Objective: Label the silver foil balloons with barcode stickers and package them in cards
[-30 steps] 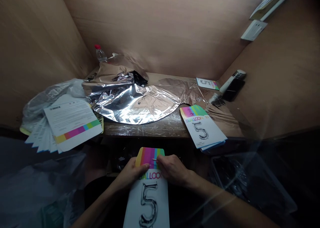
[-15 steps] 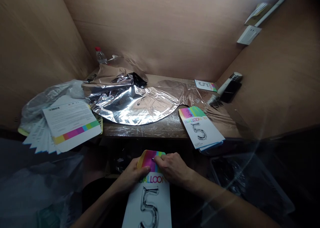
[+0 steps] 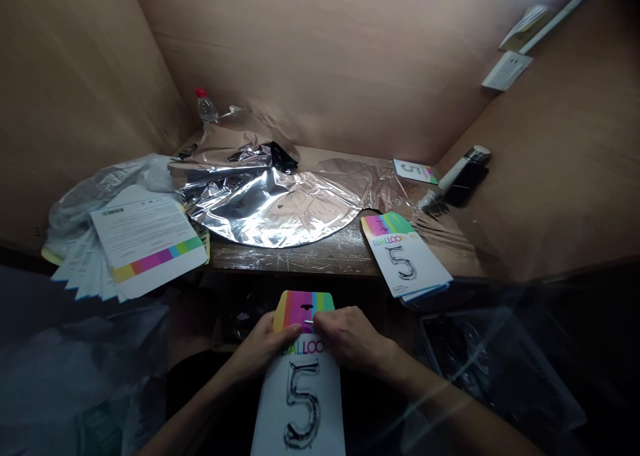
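At six o'clock, a left hand (image 3: 265, 347) is gripping a striped balloon card (image 3: 293, 308) as the right hand (image 3: 350, 339), slid clear of its hanger hole (image 3: 307, 306), is pinching narrowly on something hidden.

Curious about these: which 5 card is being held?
The nearest card, in the left hand and right hand; the card beside the foil and the far card lie on the table.

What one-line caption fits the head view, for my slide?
Left hand and right hand hold a white rainbow-topped "5" balloon card below a crumpled silver foil balloon.
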`<state>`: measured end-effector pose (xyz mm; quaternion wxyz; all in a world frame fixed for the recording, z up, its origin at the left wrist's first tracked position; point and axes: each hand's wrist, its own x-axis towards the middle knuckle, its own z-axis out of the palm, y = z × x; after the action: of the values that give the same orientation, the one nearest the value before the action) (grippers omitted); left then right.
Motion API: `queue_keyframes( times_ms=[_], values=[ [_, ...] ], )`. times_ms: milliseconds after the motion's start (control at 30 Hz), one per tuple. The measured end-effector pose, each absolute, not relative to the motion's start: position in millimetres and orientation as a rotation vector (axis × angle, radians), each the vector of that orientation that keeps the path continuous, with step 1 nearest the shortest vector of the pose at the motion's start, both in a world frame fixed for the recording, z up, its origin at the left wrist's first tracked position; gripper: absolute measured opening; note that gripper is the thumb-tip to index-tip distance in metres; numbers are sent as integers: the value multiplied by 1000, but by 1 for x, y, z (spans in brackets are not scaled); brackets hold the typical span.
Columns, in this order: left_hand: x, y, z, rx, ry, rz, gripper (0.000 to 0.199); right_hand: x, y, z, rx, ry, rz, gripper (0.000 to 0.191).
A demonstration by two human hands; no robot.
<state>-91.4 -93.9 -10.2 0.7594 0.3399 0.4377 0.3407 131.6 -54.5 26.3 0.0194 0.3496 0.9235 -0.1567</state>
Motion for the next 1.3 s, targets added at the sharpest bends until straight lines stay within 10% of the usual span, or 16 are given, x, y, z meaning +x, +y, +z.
queue_keyframes(
  times_ms=[733,933,1067,1300],
  values=[
    [-86,-98,-9,947,1102,771,34,126,-59,28,913,2764,-378,10],
    [-97,-101,-12,551,1202,904,45,137,-75,-11,2072,2490,-1717,35],
    [-95,-102,0,375,979,912,54,121,-92,-25,1835,1576,-2996,49],
    [-86,-104,-35,238,783,814,39,113,-98,-13,1714,1167,-3321,58]
  ],
)
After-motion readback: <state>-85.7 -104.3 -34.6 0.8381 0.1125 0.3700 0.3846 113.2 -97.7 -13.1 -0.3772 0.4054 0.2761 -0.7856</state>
